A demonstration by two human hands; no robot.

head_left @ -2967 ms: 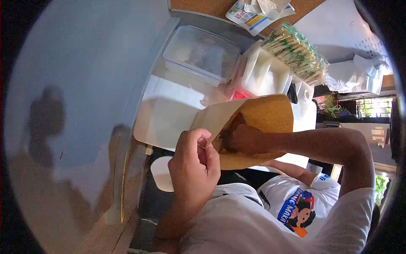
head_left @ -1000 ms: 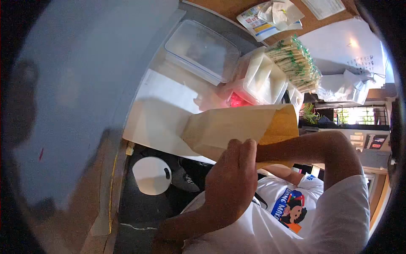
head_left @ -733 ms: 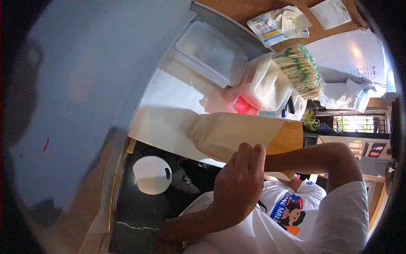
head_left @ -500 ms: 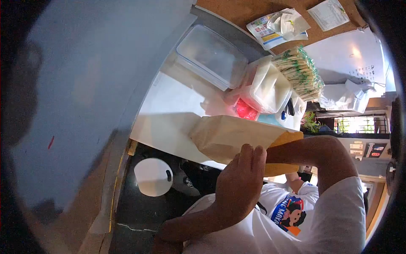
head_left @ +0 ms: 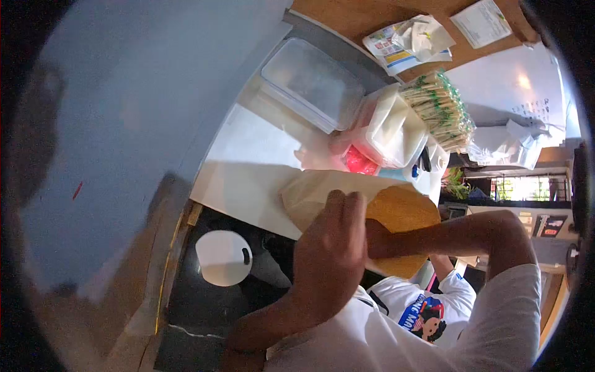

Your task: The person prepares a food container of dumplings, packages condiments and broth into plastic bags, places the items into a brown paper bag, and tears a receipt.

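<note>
A brown paper bag [head_left: 406, 214] lies sideways in the middle of the view, its mouth facing the right side of the picture. Its inside glows orange in the light. My left hand [head_left: 331, 248] is closed on the near side of the bag, fingers bent around the paper. From the right, my right forearm crosses to the bag's mouth, and my right hand [head_left: 375, 239] sits at the opening, partly behind the left hand. The right fingers are hidden, so what they hold does not show.
Beyond the bag, a white counter [head_left: 238, 180] carries a clear lidded container [head_left: 313, 84], a divided plastic bin [head_left: 396, 127] and a red packet [head_left: 359, 162]. Wooden sticks [head_left: 440, 105] with green parts are bundled nearby. A white round object [head_left: 223, 257] and another person's shirt [head_left: 427, 313] are below.
The bag has tilted, so more of its lit inside shows. My left hand has shifted left along it. The right hand has moved left and down, with more of the wrist visible.
</note>
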